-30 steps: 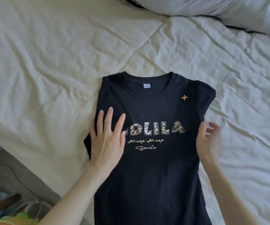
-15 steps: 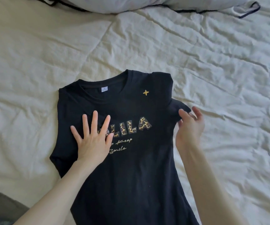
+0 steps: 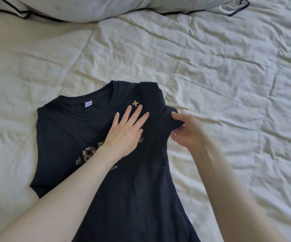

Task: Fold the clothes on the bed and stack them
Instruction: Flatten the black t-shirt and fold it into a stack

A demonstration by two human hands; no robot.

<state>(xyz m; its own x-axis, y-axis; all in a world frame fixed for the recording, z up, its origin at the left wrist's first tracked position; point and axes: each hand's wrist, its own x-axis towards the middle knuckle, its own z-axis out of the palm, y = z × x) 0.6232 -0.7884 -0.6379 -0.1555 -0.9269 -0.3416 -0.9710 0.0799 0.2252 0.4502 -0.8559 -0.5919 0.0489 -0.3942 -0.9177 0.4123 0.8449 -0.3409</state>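
A: Where is the shirt at this moment?

B: The black T-shirt (image 3: pixel 81 137) lies front side up on the bed (image 3: pixel 211 67), its collar towards the pillow (image 3: pixel 106 7). The lower part runs out of the picture at the bottom.

A: And what are the hands doing?

B: The left hand (image 3: pixel 125 130) lies flat on the chest, fingers straight and a little spread, just below the small yellow star (image 3: pixel 135 103). The right hand (image 3: pixel 185 130) pinches the sleeve (image 3: pixel 169 116) at the right side, thumb above and fingers below.

A: How will the cloth handle, do you think?

B: I judge it is light, thin and very soft, so it keeps no shape alone. It can slide on the sheet, so the flat hand is useful as an anchor.

A: Where is it best to take hold?

B: At the sleeve edge or the shoulder seam, I think, to bring that side inward.
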